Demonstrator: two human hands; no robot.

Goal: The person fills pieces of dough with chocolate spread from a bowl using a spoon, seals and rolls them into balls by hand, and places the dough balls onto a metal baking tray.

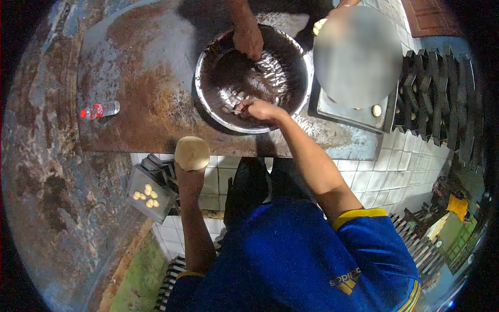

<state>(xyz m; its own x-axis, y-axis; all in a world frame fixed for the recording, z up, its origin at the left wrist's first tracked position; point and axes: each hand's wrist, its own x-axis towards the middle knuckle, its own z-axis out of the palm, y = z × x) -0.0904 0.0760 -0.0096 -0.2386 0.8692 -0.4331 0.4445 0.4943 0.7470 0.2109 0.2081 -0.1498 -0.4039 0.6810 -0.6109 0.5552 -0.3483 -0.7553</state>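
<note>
On my left hand (pixel 190 178), just in front of the table edge, rests a flat round piece of dough (pixel 192 152). The dough covers most of the fingers. My right hand (pixel 262 111) reaches over the near rim of a large metal bowl (pixel 228 124), its fingers closed together. What they grip is too small and dark to make out. Dark, glossy filling (pixel 249 78) coats the inside of the bowl. Another person's hand (pixel 249 41) dips into the same bowl from the far side.
A bottle with a red cap (pixel 101 109) lies on the worn table (pixel 140 62). At right, a metal tray (pixel 335 109) with a dough ball (pixel 376 110) is partly blurred out. Dark stacked racks (pixel 431 93) stand beyond it. Lower left, another tray (pixel 165 200) carries several dough balls (pixel 146 195).
</note>
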